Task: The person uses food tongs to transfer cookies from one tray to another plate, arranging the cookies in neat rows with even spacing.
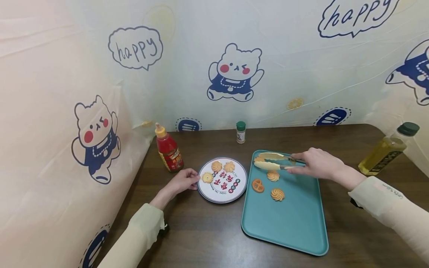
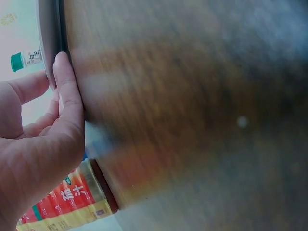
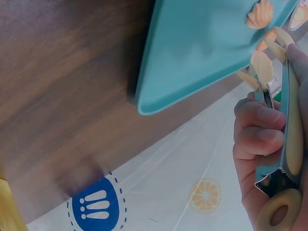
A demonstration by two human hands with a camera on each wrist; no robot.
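In the head view, my right hand (image 1: 318, 163) grips a pair of tongs (image 1: 268, 165) with cream tips, low over the far end of a teal tray (image 1: 291, 219). A cookie (image 1: 259, 159) shows at the tong tips, partly hidden by them. Nearby on the tray lie a swirl cookie (image 1: 273, 175), a pretzel (image 1: 257, 185) and another swirl cookie (image 1: 277, 194). My left hand (image 1: 182, 182) pinches the left rim of a round white plate (image 1: 219, 195) between thumb and fingers. Three cookies (image 1: 216, 166) sit on the plate's far and left parts.
Behind my left hand stands a red sauce bottle (image 1: 169, 150) with a yellow cap. A small green-capped shaker (image 1: 240, 133) is at the table's back edge. An oil bottle (image 1: 385, 152) stands right of my right forearm. A printed cloth (image 1: 187, 74) hangs behind the table.
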